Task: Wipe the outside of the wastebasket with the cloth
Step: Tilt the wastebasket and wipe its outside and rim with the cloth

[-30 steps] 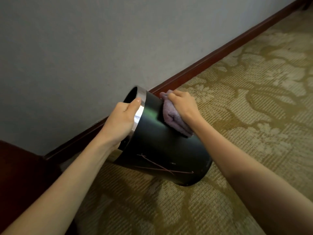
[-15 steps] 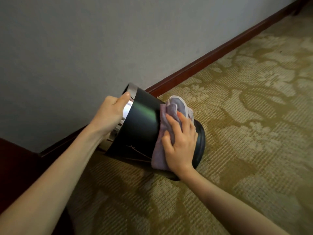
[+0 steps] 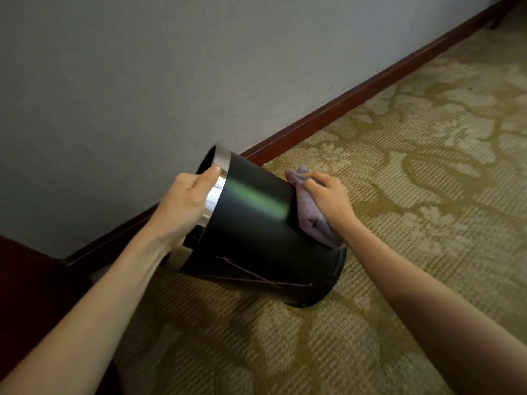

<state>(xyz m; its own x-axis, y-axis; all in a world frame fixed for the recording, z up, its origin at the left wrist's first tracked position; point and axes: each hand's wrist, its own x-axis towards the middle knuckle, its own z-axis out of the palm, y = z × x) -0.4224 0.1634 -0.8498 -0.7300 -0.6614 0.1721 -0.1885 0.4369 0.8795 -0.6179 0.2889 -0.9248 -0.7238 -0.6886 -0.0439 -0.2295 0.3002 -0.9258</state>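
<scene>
A black wastebasket [image 3: 256, 238] with a silver rim band lies tilted on the carpet, its mouth towards the wall and its base resting on the floor at the lower right. Thin reddish scratch lines cross its lower side. My left hand [image 3: 185, 206] grips the silver rim, thumb on top. My right hand [image 3: 330, 198] presses a bunched purple cloth [image 3: 310, 215] against the basket's far right side, near the base.
A grey wall [image 3: 171, 81] with a dark red baseboard [image 3: 356, 95] runs diagonally behind the basket. Patterned olive and beige carpet [image 3: 413, 166] covers the floor. A dark wooden furniture piece [image 3: 25, 280] stands at the left edge.
My right hand and the cloth moved from the basket's near side up and over to its far right side. The left hand kept its grip on the rim.
</scene>
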